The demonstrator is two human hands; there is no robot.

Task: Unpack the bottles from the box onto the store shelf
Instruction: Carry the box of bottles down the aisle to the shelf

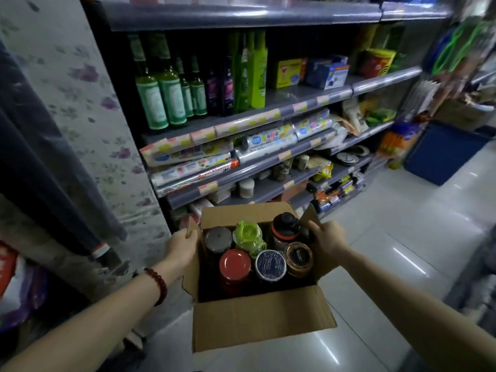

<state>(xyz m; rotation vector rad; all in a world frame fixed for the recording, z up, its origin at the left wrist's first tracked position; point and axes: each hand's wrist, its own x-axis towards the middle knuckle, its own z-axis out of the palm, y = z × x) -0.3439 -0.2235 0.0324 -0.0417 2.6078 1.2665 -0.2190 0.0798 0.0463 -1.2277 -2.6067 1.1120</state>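
The unpacking looks barely begun, if at all. The left hand [180,247] grips the left flap and wall of the open cardboard box [257,322], fingers curled over its edge. Inside, six bottles stand upright and close together: a grey-lidded one [218,238], a red-lidded one [234,265], a green one wrapped in plastic [247,234], a dark blue-topped one [270,265], a black one with an orange band [285,224] and a copper-rimmed one [298,255]. The right hand [326,241] clasps the right wall. Judging by this, every bottle is still to go onto the store shelf [284,102] behind, which has bare room right of the green bottles.
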